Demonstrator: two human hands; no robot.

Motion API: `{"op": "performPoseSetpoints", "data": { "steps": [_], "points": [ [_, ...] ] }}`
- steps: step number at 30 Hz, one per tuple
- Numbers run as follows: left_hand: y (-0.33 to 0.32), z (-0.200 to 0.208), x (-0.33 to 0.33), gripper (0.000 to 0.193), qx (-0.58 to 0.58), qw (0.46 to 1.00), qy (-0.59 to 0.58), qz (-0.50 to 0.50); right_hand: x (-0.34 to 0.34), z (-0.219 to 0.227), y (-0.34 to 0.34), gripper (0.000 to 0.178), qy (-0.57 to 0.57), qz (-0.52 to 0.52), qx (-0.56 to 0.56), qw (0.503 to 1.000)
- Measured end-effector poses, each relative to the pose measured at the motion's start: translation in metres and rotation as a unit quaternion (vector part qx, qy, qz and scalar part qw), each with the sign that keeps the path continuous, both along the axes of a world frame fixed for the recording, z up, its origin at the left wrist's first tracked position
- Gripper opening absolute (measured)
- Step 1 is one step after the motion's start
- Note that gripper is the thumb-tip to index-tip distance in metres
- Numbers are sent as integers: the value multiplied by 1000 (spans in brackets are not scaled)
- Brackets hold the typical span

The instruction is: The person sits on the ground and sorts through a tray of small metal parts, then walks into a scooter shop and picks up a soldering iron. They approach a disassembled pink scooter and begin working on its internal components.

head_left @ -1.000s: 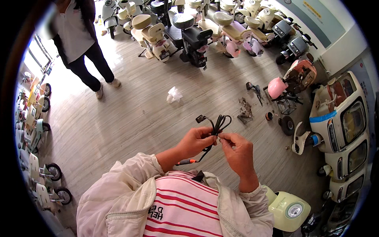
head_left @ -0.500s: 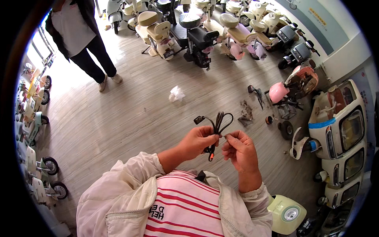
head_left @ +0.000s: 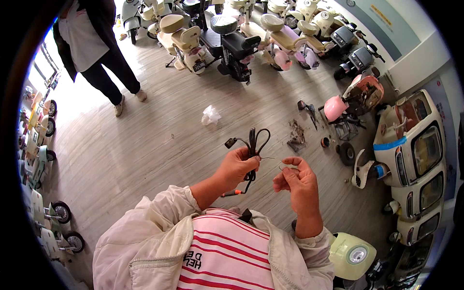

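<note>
My left hand point(head_left: 237, 166) is closed round the middle of a bundled black cable point(head_left: 253, 140). The cable's loops stand up above the fist, and a black plug point(head_left: 230, 143) sticks out to the left. Below the fist hangs a cable end with an orange-tipped connector point(head_left: 235, 193). From the left fingertips a thin wire tie point(head_left: 267, 158) reaches toward my right hand point(head_left: 297, 180). The right thumb and fingers are drawn together on a fine wire end, a short way right of the bundle; the exact contact is too small to make out.
A person point(head_left: 92, 48) stands at the far left. Electric scooters point(head_left: 237, 46) line the back and left side. Crumpled white plastic point(head_left: 210, 115) lies on the floor point(head_left: 159, 145). At right are a partly dismantled pink scooter point(head_left: 336, 107), a loose wheel point(head_left: 347, 153) and white vehicles point(head_left: 411, 145).
My hands have moved apart, with the thin wire tie now showing between them. The cable bundle has shifted left, and its orange-tipped end has swung out to the left.
</note>
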State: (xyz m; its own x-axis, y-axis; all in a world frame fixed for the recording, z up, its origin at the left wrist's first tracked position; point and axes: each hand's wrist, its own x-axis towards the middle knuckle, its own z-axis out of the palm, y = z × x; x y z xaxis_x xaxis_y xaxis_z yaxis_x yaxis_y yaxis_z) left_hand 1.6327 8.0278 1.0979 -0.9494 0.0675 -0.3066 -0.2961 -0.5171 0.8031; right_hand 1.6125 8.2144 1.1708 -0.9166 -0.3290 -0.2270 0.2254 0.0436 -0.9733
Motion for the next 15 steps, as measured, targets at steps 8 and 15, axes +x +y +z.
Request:
{"op": "performPoseSetpoints", "data": {
  "steps": [8, 15],
  "points": [
    [2, 4, 4, 12, -14, 999, 39, 2, -1, -18, -8, 16, 52, -42, -8, 998],
    [2, 8, 4, 12, -7, 999, 41, 1, 9, -24, -23, 17, 240, -73, 124, 960]
  ]
}}
